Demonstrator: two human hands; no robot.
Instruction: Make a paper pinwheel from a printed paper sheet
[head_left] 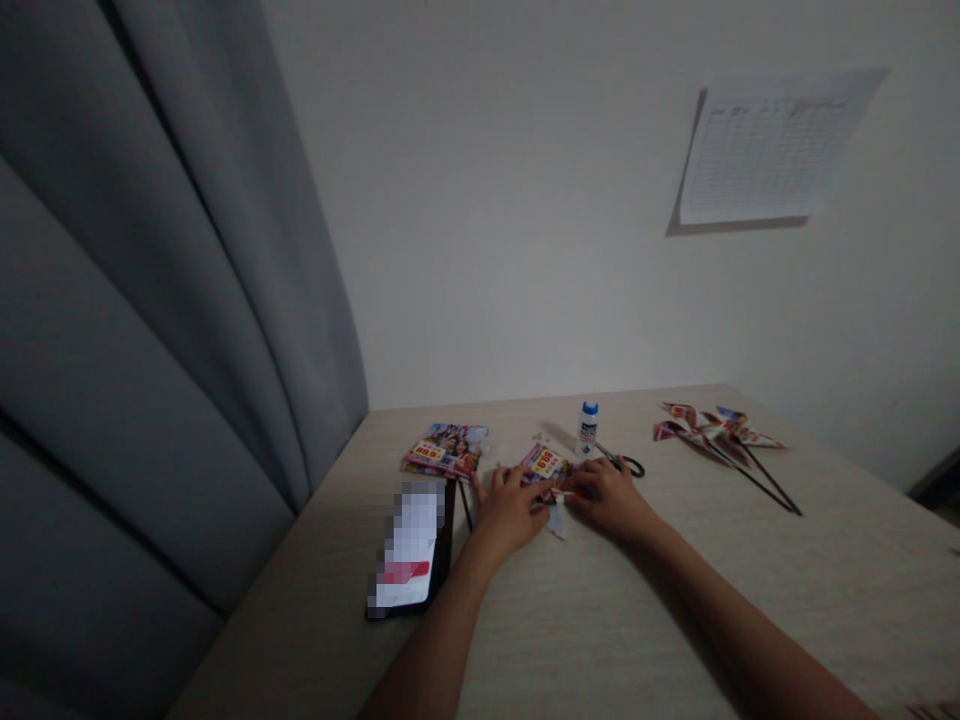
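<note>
The pale wooden table [750,620] is the largest thing here, bearing the printed paper [546,462] near its far side, between and partly under the two hands. The left hand [514,508] is partly open, its fingers spread and bent over the paper's near left part; whether its thumb and finger pinch anything is hidden. The right hand [611,497] is more curled, fingertips drawn together at the paper's right side, and I cannot tell whether they grip it or only press. The paper itself, short of the glue bottle [588,428], should be light and thin, quick to crease and easy to tear, perhaps a little slick if the print is glossy; the uncovered far edge looks the best place for a gentle pinch, with flat fingertips to steady the rest. Its visible part slants, the upper edge running down toward the right and one corner pointing away from the person; its long axis cannot be told, since the hands cover too much. Smaller, a pale scrap [556,523] sticks out toward the person between the hands, tapering away from its wider near end, and looks limp.
</note>
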